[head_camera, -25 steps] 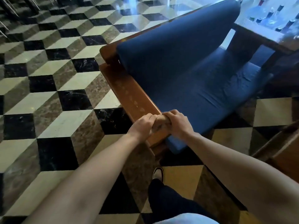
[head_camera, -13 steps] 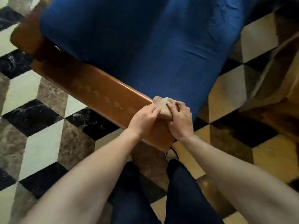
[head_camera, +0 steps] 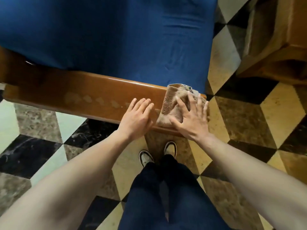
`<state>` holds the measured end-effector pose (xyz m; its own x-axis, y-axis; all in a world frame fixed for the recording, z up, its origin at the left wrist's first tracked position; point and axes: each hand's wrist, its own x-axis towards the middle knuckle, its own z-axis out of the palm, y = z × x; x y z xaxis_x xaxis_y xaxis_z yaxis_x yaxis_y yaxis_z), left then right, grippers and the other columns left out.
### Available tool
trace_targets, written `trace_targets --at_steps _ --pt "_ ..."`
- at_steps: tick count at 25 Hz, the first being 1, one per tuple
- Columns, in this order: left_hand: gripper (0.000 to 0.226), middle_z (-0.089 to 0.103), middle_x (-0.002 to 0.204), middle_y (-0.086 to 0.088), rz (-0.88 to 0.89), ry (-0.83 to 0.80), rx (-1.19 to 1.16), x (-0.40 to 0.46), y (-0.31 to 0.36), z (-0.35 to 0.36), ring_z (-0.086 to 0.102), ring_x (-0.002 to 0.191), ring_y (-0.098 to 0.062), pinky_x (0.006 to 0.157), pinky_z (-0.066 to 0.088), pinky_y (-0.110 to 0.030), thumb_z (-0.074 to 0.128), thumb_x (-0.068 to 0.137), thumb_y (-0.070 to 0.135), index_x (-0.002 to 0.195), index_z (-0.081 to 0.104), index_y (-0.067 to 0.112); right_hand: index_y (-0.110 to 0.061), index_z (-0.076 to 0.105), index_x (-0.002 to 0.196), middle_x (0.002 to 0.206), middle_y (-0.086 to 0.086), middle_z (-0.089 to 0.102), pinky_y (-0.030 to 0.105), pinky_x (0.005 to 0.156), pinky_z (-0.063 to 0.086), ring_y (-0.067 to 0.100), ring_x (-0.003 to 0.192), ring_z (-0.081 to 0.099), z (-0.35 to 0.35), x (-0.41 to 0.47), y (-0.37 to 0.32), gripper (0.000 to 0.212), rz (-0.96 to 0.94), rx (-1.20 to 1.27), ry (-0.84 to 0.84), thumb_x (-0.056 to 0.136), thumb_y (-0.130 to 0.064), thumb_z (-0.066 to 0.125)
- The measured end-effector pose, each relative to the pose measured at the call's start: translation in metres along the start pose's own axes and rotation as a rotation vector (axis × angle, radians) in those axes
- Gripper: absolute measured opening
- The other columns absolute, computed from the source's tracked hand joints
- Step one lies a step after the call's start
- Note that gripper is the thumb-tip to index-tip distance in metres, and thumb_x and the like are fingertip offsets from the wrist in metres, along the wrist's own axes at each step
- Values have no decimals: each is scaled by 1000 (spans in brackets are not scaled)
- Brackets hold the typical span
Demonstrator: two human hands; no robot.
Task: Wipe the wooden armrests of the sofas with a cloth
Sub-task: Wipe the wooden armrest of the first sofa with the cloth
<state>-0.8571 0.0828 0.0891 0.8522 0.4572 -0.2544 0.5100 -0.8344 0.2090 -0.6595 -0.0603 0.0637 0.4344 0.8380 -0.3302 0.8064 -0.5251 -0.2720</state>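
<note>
A glossy brown wooden armrest (head_camera: 86, 95) runs across the view from left to right, with a row of pale smudges along its top. Behind it lies the sofa's blue cushion (head_camera: 116, 35). A folded tan cloth (head_camera: 172, 103) lies on the armrest's right end. My right hand (head_camera: 191, 117) presses flat on the cloth with fingers spread. My left hand (head_camera: 137, 117) rests open and flat on the bare wood just left of the cloth, apart from it.
The floor (head_camera: 38, 151) has black, cream and brown cube-pattern tiles. Another piece of wooden furniture (head_camera: 274, 47) stands at the upper right. My feet (head_camera: 157, 155) and dark trousers are directly below the armrest's right end.
Both hands were bunched together on the cloth; now the left hand has let go and lies flat on the wood, and the right hand spreads the cloth. The view has tilted down and closer.
</note>
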Motion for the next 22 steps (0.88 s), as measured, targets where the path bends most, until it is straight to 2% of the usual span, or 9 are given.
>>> trace_targets --at_steps 2,4,8,13,15,18,20,22 --pt "57 42 157 -20 -23 21 31 15 -25 4 34 148 -36 123 19 -56 46 99 33 149 44 6 -45 5 164 174 2 -11 68 122 -8 40 157 -17 11 15 1 81 34 -24 -2 93 -81 22" --pt "54 41 158 -19 -51 58 37 32 -44 4 32 149 -36 123 19 -56 42 103 35 150 43 9 -43 3 164 175 4 -10 70 121 -4 43 157 -15 22 20 -4 83 51 -80 24 92 -81 17" --pt "53 40 158 -19 -125 82 32 46 -73 9 32 149 -35 123 21 -55 35 105 39 150 42 12 -40 13 165 175 7 3 70 121 1 46 157 -5 44 29 -36 84 47 -94 105 91 -79 23" --pt "52 38 161 -14 -73 23 50 44 -104 9 29 151 -32 124 20 -53 31 107 39 152 42 15 -42 17 164 174 4 9 69 122 2 44 158 2 47 53 -64 84 -21 -103 123 89 -79 29" --pt "51 43 158 -13 -46 25 26 47 -117 -1 35 148 -32 123 23 -50 31 107 38 150 45 16 -42 17 163 175 2 9 68 123 2 42 158 3 48 52 -64 82 -19 -120 137 91 -78 30" --pt "48 55 147 -14 46 17 -20 56 -140 -15 49 137 -33 116 37 -48 35 105 36 141 56 12 -44 19 163 174 3 13 68 123 3 42 158 5 50 57 -82 80 108 -89 169 90 -78 30" --pt "49 62 139 -13 81 11 -71 61 -161 -22 57 127 -32 106 47 -45 34 102 36 134 61 10 -45 21 162 173 3 17 69 122 4 43 158 7 56 68 -114 80 161 -74 211 90 -78 31" --pt "50 64 134 -13 106 -14 -86 65 -191 -26 60 123 -31 100 50 -42 33 102 36 134 60 11 -44 22 162 173 4 17 70 122 5 44 158 7 66 81 -160 80 148 -94 235 90 -79 32"
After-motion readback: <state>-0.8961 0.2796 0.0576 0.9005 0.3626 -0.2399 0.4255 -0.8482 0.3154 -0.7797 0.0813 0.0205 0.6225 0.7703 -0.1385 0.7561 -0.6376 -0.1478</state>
